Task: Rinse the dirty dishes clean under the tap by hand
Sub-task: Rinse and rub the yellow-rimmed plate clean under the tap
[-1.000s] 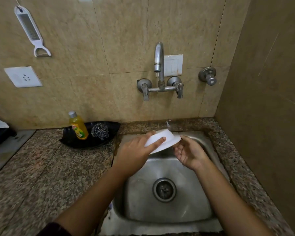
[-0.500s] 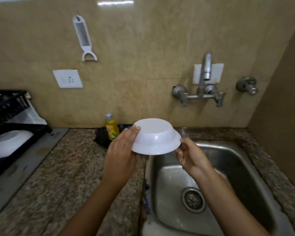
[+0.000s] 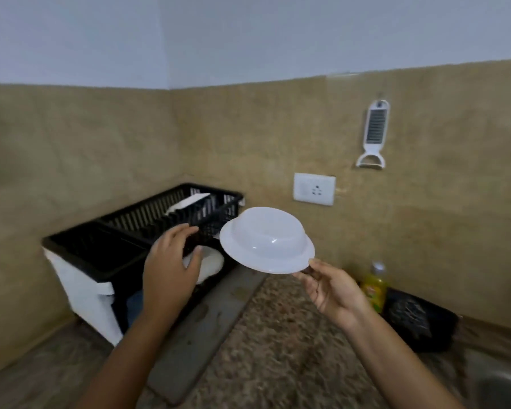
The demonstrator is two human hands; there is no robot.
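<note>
The right hand (image 3: 334, 290) is pinching the near rim of the white bowl (image 3: 266, 240) between thumb and fingertips, the remaining fingers lying loosely curled beneath. The bowl is hanging upside down and tilted, in the air above the counter (image 3: 278, 349), between the two hands and in front of the black dish rack (image 3: 148, 222). The left hand (image 3: 171, 261) is hovering with fingers spread and slightly bent, holding nothing and apart from the bowl. Whether its fingertips are touching the rack's front edge cannot be told.

A white dish (image 3: 210, 264) is lying on the rack's lower level, partly hidden behind the left hand. A white plate (image 3: 186, 203) is standing in the upper tier, mostly screened by the slats. A yellow dish soap bottle (image 3: 373, 286) is standing at the end of a black tray (image 3: 419, 323) by the wall. The tray's contents are showing only as a dark blurred mesh and cannot be identified. The sink (image 3: 502, 388) is showing as a corner only, cut off at the lower right. A white grater (image 3: 373, 134) is hanging on the wall above a socket (image 3: 314, 188).
</note>
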